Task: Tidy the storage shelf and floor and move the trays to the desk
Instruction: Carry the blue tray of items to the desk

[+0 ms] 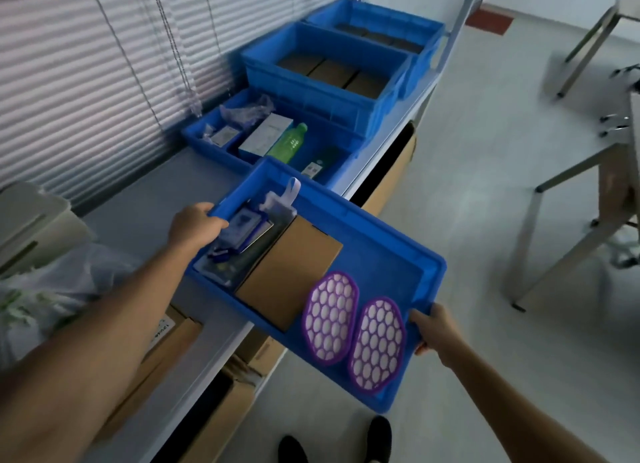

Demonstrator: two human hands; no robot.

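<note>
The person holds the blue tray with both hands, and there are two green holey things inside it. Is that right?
Almost. The two holey things in the blue tray are purple, not green, as the head view shows. The rest holds: the left hand and the right hand both grip the tray's rim.

Dim, bluish daylight seeps through the closed blinds (86,64); edges bow with wide-angle distortion, everything slightly soft.

blue tray (381,241), brown box (294,272), purple honeycomb-patterned pads (330,315), green bottle (287,144)
</note>
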